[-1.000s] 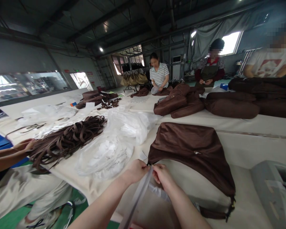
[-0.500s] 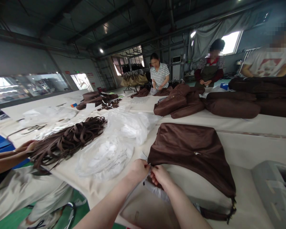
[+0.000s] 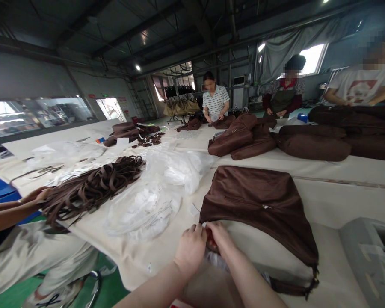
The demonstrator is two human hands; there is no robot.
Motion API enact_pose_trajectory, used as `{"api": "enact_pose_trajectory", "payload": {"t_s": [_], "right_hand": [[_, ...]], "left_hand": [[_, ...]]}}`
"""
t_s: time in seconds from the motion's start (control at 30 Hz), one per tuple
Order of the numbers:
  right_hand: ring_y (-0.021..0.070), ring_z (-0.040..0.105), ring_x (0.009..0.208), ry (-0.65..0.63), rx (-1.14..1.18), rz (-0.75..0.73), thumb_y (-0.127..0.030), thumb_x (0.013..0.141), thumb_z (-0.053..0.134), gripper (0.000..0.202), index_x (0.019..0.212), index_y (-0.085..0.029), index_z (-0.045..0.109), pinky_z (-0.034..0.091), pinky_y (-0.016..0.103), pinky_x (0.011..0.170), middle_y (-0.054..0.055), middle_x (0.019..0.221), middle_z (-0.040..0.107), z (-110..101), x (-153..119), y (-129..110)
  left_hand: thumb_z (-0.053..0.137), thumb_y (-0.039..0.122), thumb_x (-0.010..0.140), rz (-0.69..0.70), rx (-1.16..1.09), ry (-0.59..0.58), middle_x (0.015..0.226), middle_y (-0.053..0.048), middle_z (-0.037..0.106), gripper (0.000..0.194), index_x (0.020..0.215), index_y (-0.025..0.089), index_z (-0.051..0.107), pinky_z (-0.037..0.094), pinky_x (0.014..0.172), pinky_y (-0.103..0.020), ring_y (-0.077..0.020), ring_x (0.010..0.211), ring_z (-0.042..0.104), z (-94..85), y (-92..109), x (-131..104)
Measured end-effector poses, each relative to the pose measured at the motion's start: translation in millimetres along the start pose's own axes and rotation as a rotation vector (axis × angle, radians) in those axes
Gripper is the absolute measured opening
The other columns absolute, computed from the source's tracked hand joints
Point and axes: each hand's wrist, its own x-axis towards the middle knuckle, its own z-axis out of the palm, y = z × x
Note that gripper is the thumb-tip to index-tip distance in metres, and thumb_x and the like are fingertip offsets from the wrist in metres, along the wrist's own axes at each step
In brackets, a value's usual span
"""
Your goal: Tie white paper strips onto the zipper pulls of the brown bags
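Note:
A dark brown handbag [image 3: 253,196] lies flat on the table, its curved opening edge facing me. At the bag's left corner my left hand [image 3: 192,244] is closed, fingers curled down; what it pinches is hidden. Close against it, my right hand [image 3: 218,236] is closed around the end of the bag's strap, with brown showing between the fingers. Thin whitish film [image 3: 216,259] wraps part of the strap below my right hand. The strap's other end [image 3: 288,288] meets brass-coloured hardware at the bag's right corner.
Crumpled clear plastic bags [image 3: 147,205] lie left of my hands, beside a heap of brown straps [image 3: 93,188] held by a co-worker's hands [image 3: 35,196]. More brown bags [image 3: 244,134] lie across the table. A grey machine [image 3: 368,256] stands at right. Several people work behind.
My left hand has rolled over and come closer to my right hand. A thin strip that hung under it no longer shows. The bag lies as before.

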Motion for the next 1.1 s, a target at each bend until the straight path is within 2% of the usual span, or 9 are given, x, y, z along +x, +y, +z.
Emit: {"api": "enact_pose_trajectory", "payload": {"t_s": [0.13, 0.2, 0.27, 0.37, 0.43, 0.6, 0.8, 0.97, 1.1], "right_hand": [[0.0069, 0.031, 0.028, -0.015, 0.082, -0.020, -0.050, 0.074, 0.051, 0.038, 0.050, -0.020, 0.047, 0.016, 0.021, 0.030, -0.005, 0.037, 0.041, -2.1, -2.5, -0.6], [0.0058, 0.027, 0.029, -0.030, 0.118, -0.064, -0.052, 0.068, 0.059, 0.039, 0.050, -0.021, 0.044, 0.014, 0.022, 0.031, -0.007, 0.037, 0.036, -3.9, -4.4, -2.0], [0.0050, 0.024, 0.030, -0.047, 0.153, -0.105, -0.055, 0.066, 0.062, 0.042, 0.051, -0.021, 0.043, 0.013, 0.022, 0.032, -0.008, 0.038, 0.035, -6.0, -6.7, -3.9], [0.0044, 0.022, 0.032, -0.070, 0.187, -0.143, -0.056, 0.066, 0.064, 0.044, 0.051, -0.020, 0.043, 0.012, 0.022, 0.032, -0.009, 0.040, 0.034, -8.7, -10.1, -6.5], [0.0043, 0.022, 0.032, -0.077, 0.201, -0.151, -0.055, 0.067, 0.065, 0.043, 0.052, -0.020, 0.045, 0.012, 0.022, 0.033, -0.009, 0.040, 0.035, -9.5, -12.0, -7.2], [0.0042, 0.021, 0.034, -0.071, 0.233, -0.152, -0.053, 0.067, 0.067, 0.041, 0.055, -0.019, 0.049, 0.011, 0.022, 0.034, -0.009, 0.042, 0.036, -10.9, -15.2, -7.1], [0.0044, 0.020, 0.036, -0.058, 0.268, -0.165, -0.054, 0.068, 0.068, 0.044, 0.053, -0.019, 0.047, 0.010, 0.024, 0.035, -0.008, 0.043, 0.034, -13.5, -17.8, -11.6], [0.0048, 0.018, 0.037, -0.076, 0.290, -0.209, -0.054, 0.072, 0.065, 0.045, 0.052, -0.019, 0.046, 0.011, 0.024, 0.037, -0.009, 0.041, 0.031, -13.8, -23.6, -19.5], [0.0050, 0.018, 0.039, -0.072, 0.284, -0.227, -0.053, 0.073, 0.065, 0.045, 0.053, -0.018, 0.046, 0.011, 0.024, 0.038, -0.009, 0.043, 0.029, -13.4, -27.4, -21.8]], "left_hand": [[0.042, 0.012, 0.087, 0.024, -0.096, 0.081, 0.098, -0.010, 0.062, 0.024, 0.100, 0.016, 0.062, 0.048, 0.077, -0.038, -0.0253, 0.092, 0.057, -1.6, -9.0, -4.1], [0.040, 0.016, 0.088, 0.001, -0.288, 0.165, 0.095, -0.009, 0.063, 0.024, 0.094, 0.018, 0.063, 0.046, 0.081, -0.036, -0.0233, 0.093, 0.058, -5.1, -19.5, -2.5], [0.037, 0.021, 0.090, -0.083, -0.597, 0.171, 0.088, -0.008, 0.065, 0.027, 0.090, 0.017, 0.063, 0.046, 0.080, -0.033, -0.0195, 0.086, 0.060, -8.0, -31.0, 2.4], [0.033, 0.029, 0.090, -0.251, -1.079, -0.032, 0.077, -0.006, 0.064, 0.032, 0.089, 0.014, 0.061, 0.047, 0.065, -0.027, -0.0138, 0.067, 0.059, -8.8, -44.4, 12.7], [0.037, 0.039, 0.089, -0.316, -1.263, -0.168, 0.073, -0.004, 0.062, 0.035, 0.088, 0.013, 0.059, 0.046, 0.059, -0.025, -0.0117, 0.060, 0.056, -8.6, -49.0, 18.8], [0.058, 0.059, 0.072, -0.312, -1.243, -0.307, 0.066, -0.002, 0.059, 0.047, 0.074, 0.012, 0.058, 0.047, 0.056, -0.025, -0.0110, 0.056, 0.054, -16.1, -51.0, 27.9], [0.063, 0.067, 0.064, -0.269, -1.220, -0.415, 0.068, -0.005, 0.063, 0.056, 0.072, 0.011, 0.060, 0.046, 0.061, -0.028, -0.0145, 0.061, 0.058, -24.6, -50.2, 31.6], [0.061, 0.062, 0.069, -0.201, -1.456, -0.491, 0.064, -0.001, 0.060, 0.052, 0.085, 0.013, 0.057, 0.043, 0.060, -0.027, -0.0162, 0.063, 0.062, -20.7, -44.7, 24.8], [0.055, 0.047, 0.078, -0.232, -1.456, -0.415, 0.054, 0.009, 0.039, 0.035, 0.086, 0.013, 0.057, 0.027, 0.045, -0.020, -0.0048, 0.040, 0.037, -17.3, -37.7, 18.4]]}}
